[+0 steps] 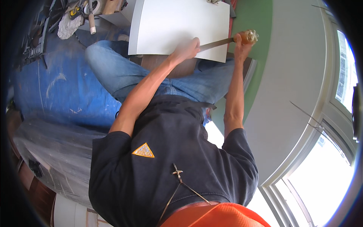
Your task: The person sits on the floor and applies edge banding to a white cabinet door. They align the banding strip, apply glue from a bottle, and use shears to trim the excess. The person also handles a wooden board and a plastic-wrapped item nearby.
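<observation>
A long flat file (216, 44) with a brownish handle lies across the near right part of a white panel (177, 26). My right hand (242, 47) is closed round its handle, whose end looks wrapped in clear, crinkled material. The fingers of my left hand (186, 50) are closed on the file's other end, over the panel's near edge. That end of the blade is hidden by the fingers. Under the panel's near edge, between my legs in blue jeans, a brown wooden surface (181, 67) shows.
To the left, a blue covering (68, 90) spreads beside my knee. A yellow tape measure (75, 12), a wooden-handled tool (92, 24) and a whitish cloth (69, 27) are at the upper left. Along the right run a green strip (257, 45), a pale wall (287, 75) and windows (306, 189).
</observation>
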The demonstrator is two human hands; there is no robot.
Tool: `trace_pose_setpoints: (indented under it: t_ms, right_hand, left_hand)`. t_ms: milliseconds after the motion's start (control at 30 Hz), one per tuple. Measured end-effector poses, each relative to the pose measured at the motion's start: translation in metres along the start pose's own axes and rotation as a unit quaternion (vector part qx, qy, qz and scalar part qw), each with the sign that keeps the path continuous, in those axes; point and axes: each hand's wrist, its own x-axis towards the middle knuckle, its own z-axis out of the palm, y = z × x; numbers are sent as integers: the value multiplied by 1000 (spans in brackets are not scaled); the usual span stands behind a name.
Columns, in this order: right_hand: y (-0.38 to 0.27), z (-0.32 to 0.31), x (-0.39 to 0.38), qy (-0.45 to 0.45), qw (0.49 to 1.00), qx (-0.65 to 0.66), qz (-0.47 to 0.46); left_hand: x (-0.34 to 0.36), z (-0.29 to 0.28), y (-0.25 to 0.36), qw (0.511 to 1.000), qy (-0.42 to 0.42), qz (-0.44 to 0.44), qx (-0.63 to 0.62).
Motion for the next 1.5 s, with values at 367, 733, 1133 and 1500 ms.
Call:
trace_pose_setpoints:
  t_ms: [367,733,1133,1500]
  right_hand:
    - [-47,-28,-31,75,981,180,-4]
    - [-84,30,-92,-74,992,84,58]
    - [-69,31,-89,-79,997,-9,5]
    - [-70,32,-81,-114,993,29,26]
  left_hand:
    - [22,11,5,1000,-6,-2,23]
    - [22,4,10,1000,17,1,9]
    - [27,16,-2,998,54,10,14]
    - [23,13,1,999,47,15,11]
